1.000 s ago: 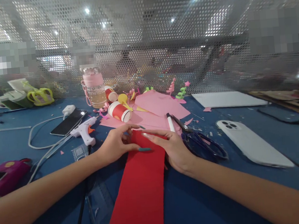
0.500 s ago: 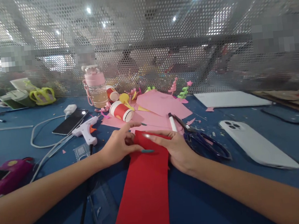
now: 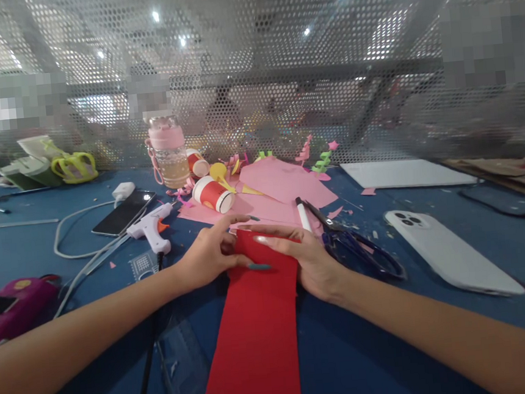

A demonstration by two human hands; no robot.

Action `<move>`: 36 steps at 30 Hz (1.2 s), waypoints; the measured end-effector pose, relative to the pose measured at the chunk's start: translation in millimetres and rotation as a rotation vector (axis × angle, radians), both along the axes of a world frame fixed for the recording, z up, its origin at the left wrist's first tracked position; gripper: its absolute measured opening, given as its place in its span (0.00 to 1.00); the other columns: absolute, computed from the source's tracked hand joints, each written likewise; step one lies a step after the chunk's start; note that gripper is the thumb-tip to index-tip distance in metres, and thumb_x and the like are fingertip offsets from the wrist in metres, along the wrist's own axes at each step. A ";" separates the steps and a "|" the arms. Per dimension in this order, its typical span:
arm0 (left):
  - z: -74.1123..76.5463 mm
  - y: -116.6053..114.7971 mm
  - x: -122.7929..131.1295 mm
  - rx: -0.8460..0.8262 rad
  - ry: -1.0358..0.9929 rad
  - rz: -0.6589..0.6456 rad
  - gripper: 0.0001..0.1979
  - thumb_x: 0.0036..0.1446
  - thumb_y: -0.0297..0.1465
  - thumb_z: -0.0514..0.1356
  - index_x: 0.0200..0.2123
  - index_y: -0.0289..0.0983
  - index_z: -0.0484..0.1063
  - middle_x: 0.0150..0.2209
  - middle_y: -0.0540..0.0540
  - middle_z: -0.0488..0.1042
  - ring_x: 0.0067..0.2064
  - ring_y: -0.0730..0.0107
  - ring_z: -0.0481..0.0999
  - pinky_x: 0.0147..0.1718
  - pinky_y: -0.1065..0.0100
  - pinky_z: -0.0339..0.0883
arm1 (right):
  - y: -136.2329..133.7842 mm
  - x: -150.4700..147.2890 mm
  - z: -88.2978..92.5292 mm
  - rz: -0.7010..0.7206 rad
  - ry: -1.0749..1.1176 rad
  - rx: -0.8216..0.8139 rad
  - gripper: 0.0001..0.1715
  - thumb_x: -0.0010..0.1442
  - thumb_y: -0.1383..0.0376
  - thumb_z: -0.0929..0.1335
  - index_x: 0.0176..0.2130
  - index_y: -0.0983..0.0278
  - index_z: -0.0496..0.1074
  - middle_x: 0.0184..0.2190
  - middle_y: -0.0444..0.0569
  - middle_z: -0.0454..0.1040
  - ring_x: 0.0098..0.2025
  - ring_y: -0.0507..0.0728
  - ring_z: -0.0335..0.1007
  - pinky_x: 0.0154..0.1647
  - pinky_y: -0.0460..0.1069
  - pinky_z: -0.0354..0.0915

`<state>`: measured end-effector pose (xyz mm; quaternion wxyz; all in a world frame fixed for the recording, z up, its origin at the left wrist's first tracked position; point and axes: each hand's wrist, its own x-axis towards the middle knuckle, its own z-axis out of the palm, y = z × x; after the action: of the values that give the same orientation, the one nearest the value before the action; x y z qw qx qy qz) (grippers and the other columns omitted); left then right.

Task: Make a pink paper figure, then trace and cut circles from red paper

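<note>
A perforated metal screen (image 3: pixel 249 45) fills the upper frame behind a blue desk (image 3: pixel 359 354), over which a red paper strip (image 3: pixel 259 338) runs from the center to the bottom edge. At the center, the left hand (image 3: pixel 206 257) and right hand (image 3: pixel 318 262) pinch the strip's upper end, thumbs on its face. A white phone (image 3: pixel 455 253) lies at right, with blue-handled scissors (image 3: pixel 363 252) right of center, a white glue gun (image 3: pixel 149 228) left of center, and a marker (image 3: pixel 303 213) just beyond the right hand.
</note>
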<state>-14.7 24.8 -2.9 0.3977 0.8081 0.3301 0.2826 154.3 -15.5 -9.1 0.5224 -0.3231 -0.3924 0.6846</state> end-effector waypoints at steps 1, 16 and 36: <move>0.1 0.0 0.2 -0.001 0.002 -0.007 0.29 0.46 0.32 0.61 0.51 0.33 0.56 0.21 0.53 0.69 0.23 0.73 0.71 0.22 0.74 0.63 | 0.4 0.1 0.0 -0.001 -0.004 -0.002 0.13 0.43 0.67 0.72 0.34 0.61 0.76 0.37 0.47 0.76 0.38 0.54 0.72 0.39 0.48 0.67; 0.5 0.6 0.6 -0.073 0.011 -0.055 0.28 0.45 0.31 0.62 0.50 0.35 0.57 0.28 0.49 0.74 0.28 0.72 0.74 0.27 0.72 0.66 | 4.5 0.1 -5.5 -0.029 0.016 -0.028 0.15 0.40 0.71 0.73 0.32 0.62 0.75 0.34 0.45 0.77 0.35 0.52 0.74 0.36 0.45 0.69; 3.3 -0.1 1.4 -0.055 0.055 -0.036 0.24 0.46 0.31 0.62 0.46 0.34 0.59 0.22 0.54 0.70 0.23 0.76 0.70 0.22 0.75 0.63 | 4.0 -0.8 -3.7 -0.045 0.001 -0.044 0.13 0.41 0.66 0.73 0.32 0.63 0.74 0.31 0.46 0.78 0.32 0.51 0.74 0.34 0.45 0.69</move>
<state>-13.3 24.7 0.3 0.4155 0.8102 0.3339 0.2438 153.5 -11.5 -12.8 0.5306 -0.3428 -0.3695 0.6815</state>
